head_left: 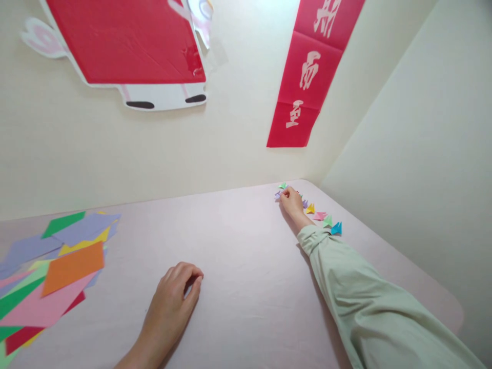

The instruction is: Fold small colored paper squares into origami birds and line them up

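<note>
My right hand (pixel 292 202) reaches to the far right corner of the table, thumb and finger pinched at a small purple origami figure (pixel 277 196). A green origami figure (pixel 282 186) lies just behind it. Along the right edge, more of these figures form a row, with a yellow one (pixel 310 208), a pink one (pixel 320 216) and a blue one (pixel 336 228) nearest to me. Part of the row is hidden behind my hand. My left hand (pixel 171 300) rests on the table at the front, fingers curled and thumb against the fingertip, with nothing seen in it.
Loose coloured paper sheets, with an orange one (pixel 75 267) on top, are spread over the left side of the pale pink table (pixel 246 266). A wall stands behind, bearing a red banner (pixel 303 77) and a red-and-white cutout (pixel 130 46). Another wall (pixel 430 169) runs along the right.
</note>
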Motion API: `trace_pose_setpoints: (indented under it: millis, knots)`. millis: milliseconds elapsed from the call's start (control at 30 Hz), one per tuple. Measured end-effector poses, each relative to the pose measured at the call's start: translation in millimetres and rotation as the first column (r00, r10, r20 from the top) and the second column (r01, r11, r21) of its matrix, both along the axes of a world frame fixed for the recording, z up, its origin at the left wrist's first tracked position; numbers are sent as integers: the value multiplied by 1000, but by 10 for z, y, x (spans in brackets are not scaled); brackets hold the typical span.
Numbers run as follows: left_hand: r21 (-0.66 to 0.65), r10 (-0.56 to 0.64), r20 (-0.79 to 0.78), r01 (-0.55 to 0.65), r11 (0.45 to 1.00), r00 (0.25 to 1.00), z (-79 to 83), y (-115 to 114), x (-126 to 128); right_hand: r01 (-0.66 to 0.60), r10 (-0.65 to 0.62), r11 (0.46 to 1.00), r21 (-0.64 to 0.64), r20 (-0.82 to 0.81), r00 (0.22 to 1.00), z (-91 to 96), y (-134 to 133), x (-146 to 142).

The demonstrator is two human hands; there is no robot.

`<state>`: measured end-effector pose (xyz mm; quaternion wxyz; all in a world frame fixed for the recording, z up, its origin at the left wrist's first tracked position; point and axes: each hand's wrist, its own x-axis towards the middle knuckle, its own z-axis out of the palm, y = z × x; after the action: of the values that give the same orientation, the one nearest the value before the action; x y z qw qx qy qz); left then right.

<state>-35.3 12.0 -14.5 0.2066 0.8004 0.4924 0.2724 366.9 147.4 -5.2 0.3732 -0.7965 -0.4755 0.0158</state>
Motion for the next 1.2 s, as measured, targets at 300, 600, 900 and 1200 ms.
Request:
trace_pose_setpoints:
  millis: [300,600,900,1200]
  knots:
    - [-5,20,-3,-20,1000,1000,-7,-2,19,118,-117,992,-44,22,993,-105,318,2]
    - [21,32,-19,-31,999,999,-41,21,54,206,-204,977,-56,30,978,-136,629,-46]
    - [8,24,-9,-24,1000,1000,-33,12,42,165,-161,984,-64,67,985,-201,629,-66]
    - [-26,25,4,-25,999,1000,-53,21,32,93,-90,995,-20,122,988,-238,478,35]
